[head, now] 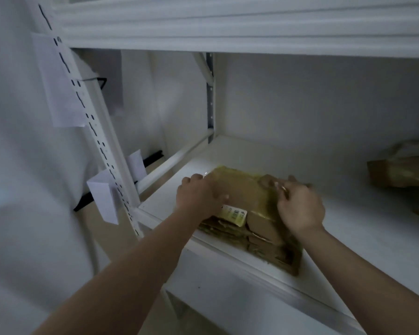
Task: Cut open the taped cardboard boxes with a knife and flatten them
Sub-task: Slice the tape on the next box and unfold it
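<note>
Two bare hands are reaching onto a white metal shelf (348, 238), both working at a stack of flattened brown cardboard boxes wrapped in yellowish tape (242, 189). The stack is lying flat near the shelf's front left corner, its near end jutting slightly over the front edge and its far end pointing toward the back wall. The left hand (198, 197) is resting on the stack's left side, fingers curling over the far left edge and thumb lying across the top face, so it is gripping the cardboard. The right hand (300, 209) is sitting on the stack's right side with its fingers bent and drawn together at the upper right corner, seemingly pinching the cardboard or tape there; motion blur is hiding exactly what they are catching. A white and yellow barcode label (235, 213) is showing on the top face between the two wrists. More brown taped cardboard (402, 170) is lying well apart toward the shelf's right end, against the back. White paper sheets (58, 85) are hanging on the slotted white upright (99, 131) at the shelf's left side.
</note>
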A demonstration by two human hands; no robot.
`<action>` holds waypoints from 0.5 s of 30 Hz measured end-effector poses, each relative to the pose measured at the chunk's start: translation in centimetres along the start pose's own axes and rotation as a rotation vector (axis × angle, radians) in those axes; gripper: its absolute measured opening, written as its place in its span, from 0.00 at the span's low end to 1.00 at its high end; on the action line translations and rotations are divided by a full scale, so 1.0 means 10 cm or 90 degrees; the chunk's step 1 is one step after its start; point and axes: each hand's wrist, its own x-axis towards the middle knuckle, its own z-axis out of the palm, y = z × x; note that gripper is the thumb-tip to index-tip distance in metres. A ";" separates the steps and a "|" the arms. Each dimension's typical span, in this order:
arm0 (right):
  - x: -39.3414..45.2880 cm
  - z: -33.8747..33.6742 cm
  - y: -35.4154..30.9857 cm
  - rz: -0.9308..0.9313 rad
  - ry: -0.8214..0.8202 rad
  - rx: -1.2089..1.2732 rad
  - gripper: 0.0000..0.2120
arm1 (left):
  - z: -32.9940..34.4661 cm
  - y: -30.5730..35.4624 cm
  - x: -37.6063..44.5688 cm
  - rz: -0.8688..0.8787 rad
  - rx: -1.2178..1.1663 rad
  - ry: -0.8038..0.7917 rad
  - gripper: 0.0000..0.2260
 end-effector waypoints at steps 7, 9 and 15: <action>-0.14 0.47 0.12 -0.034 -0.217 -0.081 0.24 | 0.32 0.14 0.09 0.164 -0.004 -0.140 0.28; -0.14 0.55 0.16 -0.029 -0.211 -0.109 0.24 | 0.51 0.12 0.04 0.148 0.035 -0.160 0.31; -0.19 0.64 0.15 -0.043 -0.155 -0.131 0.25 | 0.67 0.09 0.00 0.152 0.074 -0.103 0.31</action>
